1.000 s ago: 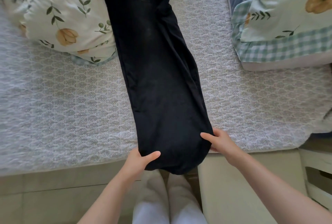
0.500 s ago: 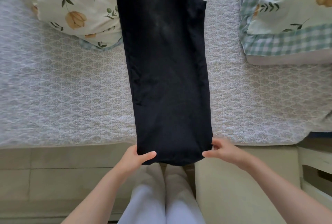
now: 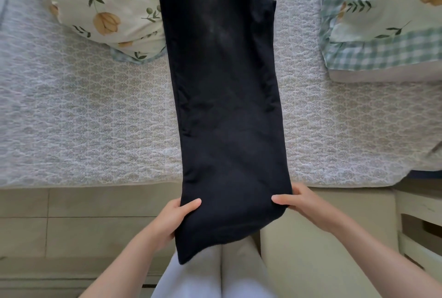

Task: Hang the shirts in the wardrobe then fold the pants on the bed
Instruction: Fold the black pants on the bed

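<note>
long black cloth pants [image 3: 227, 96], legs stacked one on the other, lie lengthwise across the pale quilted patterned bed cover [image 3: 91, 130]; the hem end hangs off the near bed edge over the person's white-trousered legs [image 3: 222, 271]. left hand [image 3: 171, 220] grips the left hem corner, thumb on top, fingers under. right hand [image 3: 303, 204] grips the right corner the same way. waist end lies far up between the cream floral pillow [image 3: 105, 5] and the green-checked floral quilt [image 3: 382, 22].

judgement: step is the first fold, hem toward waist. keep both corners level and taut, lift together, lay the hem square on the waistband, then smooth. the loose right side seam may bunch; flatten it first.
</note>
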`<state>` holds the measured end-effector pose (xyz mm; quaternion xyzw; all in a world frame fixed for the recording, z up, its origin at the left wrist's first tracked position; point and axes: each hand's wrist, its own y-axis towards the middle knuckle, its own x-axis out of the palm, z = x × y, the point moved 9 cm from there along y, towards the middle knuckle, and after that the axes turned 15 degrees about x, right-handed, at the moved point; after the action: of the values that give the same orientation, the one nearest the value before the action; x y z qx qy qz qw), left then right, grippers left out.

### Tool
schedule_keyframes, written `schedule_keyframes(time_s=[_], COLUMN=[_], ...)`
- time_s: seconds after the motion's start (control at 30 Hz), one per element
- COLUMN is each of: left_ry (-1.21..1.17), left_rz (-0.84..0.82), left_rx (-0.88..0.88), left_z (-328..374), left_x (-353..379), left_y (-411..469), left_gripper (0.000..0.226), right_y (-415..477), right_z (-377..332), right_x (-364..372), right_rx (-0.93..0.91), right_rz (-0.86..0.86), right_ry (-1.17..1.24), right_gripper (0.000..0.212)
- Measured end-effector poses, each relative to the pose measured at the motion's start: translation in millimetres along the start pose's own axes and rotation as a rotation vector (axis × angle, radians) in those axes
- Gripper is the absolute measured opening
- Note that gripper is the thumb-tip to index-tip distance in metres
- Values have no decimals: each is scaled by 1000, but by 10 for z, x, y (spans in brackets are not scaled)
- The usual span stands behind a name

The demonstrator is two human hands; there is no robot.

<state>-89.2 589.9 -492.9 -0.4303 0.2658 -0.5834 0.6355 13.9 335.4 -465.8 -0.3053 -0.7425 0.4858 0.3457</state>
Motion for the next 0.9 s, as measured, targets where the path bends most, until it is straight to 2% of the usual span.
schedule_keyframes(time_s=[0.07, 0.17, 0.23, 0.33, 0.43, 0.63, 0.73, 0.83, 0.9], left_ry=[1, 69, 119, 138, 124, 36, 44, 99, 150], left_rz=[-1, -62, -81, -106, -131, -55, -38, 0, 59], left_rx=[4, 20, 29, 47, 80, 143, 147, 128, 102], left_z=[23, 59, 67, 45, 18, -47, -72, -121, -160], left_x=[-6, 16, 16, 18, 33, 0, 15, 19, -7], left_y=[-10, -14, -31, -74, -144, -233, -262, -268, -257], left_gripper=[27, 31, 31, 30, 32, 36, 34, 26, 22], right_y=[-6, -5, -12, -76, -139, -196, -262, -276, -242], right_z=[65, 102, 143, 192, 282, 380, 376, 489, 575], right_x=[27, 26, 27, 55, 46, -32, -37, -59, -28], right_rx=[71, 117, 141, 158, 169, 58, 4, 55, 137], right_rz=[5, 28, 15, -26, -17, 122, 169, 288, 363], right_ry=[-94, -275, -323, -309, -323, -226, -66, 4, -92], right_gripper=[37, 29, 34, 42, 32, 11, 14, 14, 11])
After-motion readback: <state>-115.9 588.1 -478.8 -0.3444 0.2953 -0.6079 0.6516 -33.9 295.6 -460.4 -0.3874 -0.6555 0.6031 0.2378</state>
